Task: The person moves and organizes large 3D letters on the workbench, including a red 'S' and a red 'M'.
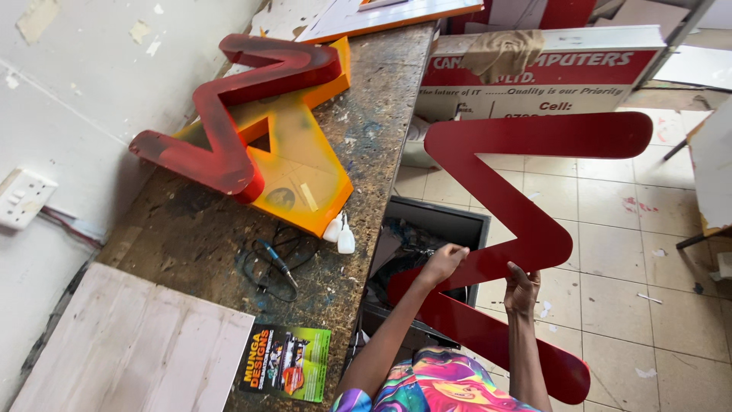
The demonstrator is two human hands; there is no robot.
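I hold a large flat red zigzag-shaped panel (pixel 526 221) upright over the tiled floor, beside the workbench. My left hand (pixel 444 263) grips its lower left bend. My right hand (pixel 522 290) clasps the middle edge just right of it. On the workbench (pixel 198 236) lies a matching red zigzag channel shape (pixel 229 114), sprayed dark at its edges, resting on a yellow-orange acrylic piece (pixel 301 179).
Two small white glue bottles (pixel 341 233) and a tool with a black cable (pixel 276 263) lie on the bench. A colourful flyer (pixel 288 362) and a pale board (pixel 130 343) sit near me. A dark open box (pixel 427 229) and a red-and-white signboard (pixel 549 69) stand on the floor.
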